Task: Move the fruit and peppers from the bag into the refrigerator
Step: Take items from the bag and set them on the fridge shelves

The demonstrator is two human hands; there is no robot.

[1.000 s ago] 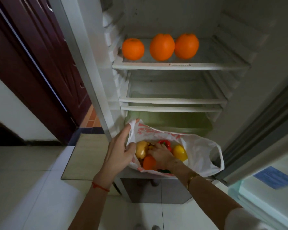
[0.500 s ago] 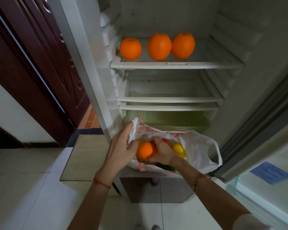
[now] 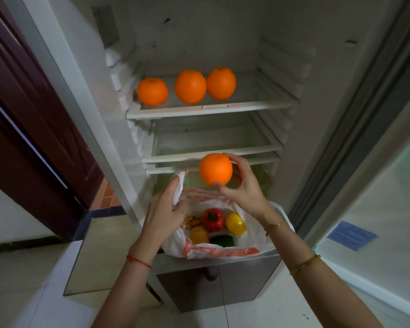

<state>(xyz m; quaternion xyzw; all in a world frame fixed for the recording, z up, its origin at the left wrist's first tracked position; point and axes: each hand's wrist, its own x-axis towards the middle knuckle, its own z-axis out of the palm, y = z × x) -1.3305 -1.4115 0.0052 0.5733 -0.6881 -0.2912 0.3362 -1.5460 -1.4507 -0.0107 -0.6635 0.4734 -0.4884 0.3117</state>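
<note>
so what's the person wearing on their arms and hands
Both forearms are bare. The left wrist carries a thin red string bracelet. The right arm has a fine gold chain at the wrist and a thicker gold bangle further up. No gloves or rings visible.

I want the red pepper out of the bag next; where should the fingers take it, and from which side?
Grip the red pepper around its shoulders, coming straight down through the bag's open mouth. Its stem faces up and neighbours crowd its sides.
</note>
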